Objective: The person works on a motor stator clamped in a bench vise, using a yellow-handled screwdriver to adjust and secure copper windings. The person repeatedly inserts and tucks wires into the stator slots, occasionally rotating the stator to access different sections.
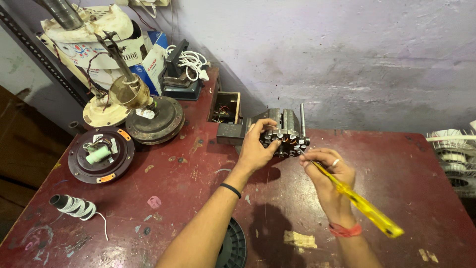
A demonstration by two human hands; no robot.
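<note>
A round motor stator [286, 140] with copper windings sits clamped in a small bench vise [285, 122] on the red table [396, 173]. My left hand [255, 149] grips the stator's left rim, thumb over its face. In my right hand [329, 171] is a yellow-handled screwdriver [364, 206]; its tip touches the stator's lower right edge, and the handle trails back past my wrist. A ring is on one finger and a red thread on that wrist.
Fan motor housings [101, 154] [156, 119] lie at the left, with a white spool of wire [74, 206] nearer me. A black disc [234, 245] sits by my left forearm. An open small box [224, 107] stands behind the vise. White fan guards [453, 156] are at the right edge.
</note>
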